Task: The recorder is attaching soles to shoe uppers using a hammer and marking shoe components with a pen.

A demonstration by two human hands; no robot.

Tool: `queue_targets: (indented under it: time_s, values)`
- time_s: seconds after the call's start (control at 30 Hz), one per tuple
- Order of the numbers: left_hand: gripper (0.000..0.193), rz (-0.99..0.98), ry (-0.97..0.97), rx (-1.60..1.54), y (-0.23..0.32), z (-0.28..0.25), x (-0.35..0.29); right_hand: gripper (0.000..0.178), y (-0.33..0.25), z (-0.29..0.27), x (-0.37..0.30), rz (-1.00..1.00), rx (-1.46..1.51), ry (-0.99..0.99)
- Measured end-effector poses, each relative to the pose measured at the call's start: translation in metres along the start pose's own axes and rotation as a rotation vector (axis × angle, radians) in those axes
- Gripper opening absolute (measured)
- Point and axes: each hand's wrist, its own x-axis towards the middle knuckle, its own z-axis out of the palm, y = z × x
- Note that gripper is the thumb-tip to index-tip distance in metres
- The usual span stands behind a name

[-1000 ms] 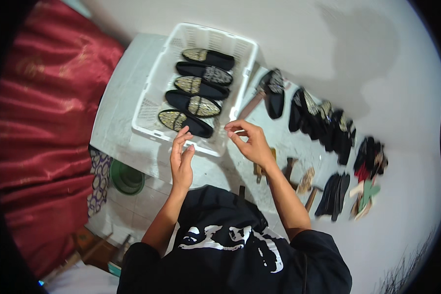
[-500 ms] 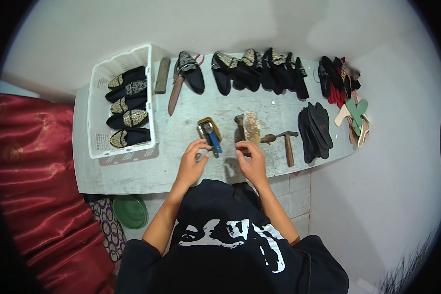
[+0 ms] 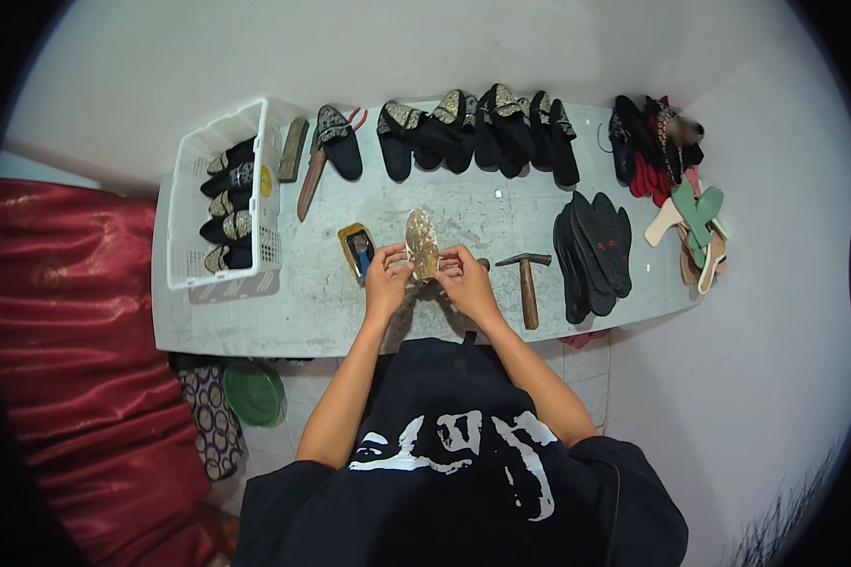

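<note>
Well out to the left of your hands, past the red curtain (image 3: 76, 369), the white crate (image 3: 268, 222) holds a column of dark shoes (image 3: 230, 203) with patterned uppers. Below and left of your hands sits a green basin (image 3: 252, 393). Beyond your left hand lie a narrow block (image 3: 294, 149), a brown strip (image 3: 309, 189) and a single black shoe (image 3: 346, 153). Just left of that hand is a yellow-rimmed container (image 3: 351, 234) with a blue-handled tool in it. Your left hand (image 3: 386, 281) and right hand (image 3: 467, 285) pinch a blotchy brown sole-shaped piece (image 3: 420, 242) by its lower edges, between them over the worktop (image 3: 331, 312). Ahead and slightly right runs a row of black shoes (image 3: 508, 142). To your right hand's right come a hammer (image 3: 529, 288), black soles (image 3: 598, 260) and, farthest out, green soles (image 3: 698, 219).
</note>
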Motion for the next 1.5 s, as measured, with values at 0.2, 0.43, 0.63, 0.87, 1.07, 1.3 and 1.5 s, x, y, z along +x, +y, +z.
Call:
queue_targets:
  time_s: [0.2, 0.43, 0.63, 0.87, 1.07, 1.3, 1.5]
  values:
    - [0.027, -0.192, 0.029, -0.117, 0.001, -0.001, -0.017, 0.023, -0.001, -0.012, 0.006, 0.086, -0.07, -0.133]
    - [0.032, -0.311, -0.036, -0.163, 0.005, -0.015, -0.001, 0.021, 0.008, -0.008, 0.003, 0.032, -0.041, -0.125]
    - [0.032, -0.402, -0.243, -0.097, 0.014, -0.024, 0.026, 0.02, 0.01, -0.017, 0.014, 0.138, -0.006, -0.16]
    - [0.026, -0.409, -0.22, -0.193, 0.024, -0.046, 0.073, 0.017, 0.016, -0.023, 0.068, 0.274, 0.342, -0.189]
    - [0.023, -0.358, -0.023, -0.201, 0.019, -0.06, 0.147, 0.015, 0.009, 0.014, 0.16, 0.257, 0.307, -0.213]
    - [0.036, -0.308, 0.261, -0.166, -0.015, -0.088, 0.226, 0.027, 0.023, 0.097, 0.267, -0.095, -0.144, -0.284]
    - [0.058, -0.463, 0.314, -0.327, -0.042, -0.105, 0.263, 0.045, 0.028, 0.147, 0.307, -0.274, -0.373, -0.41]
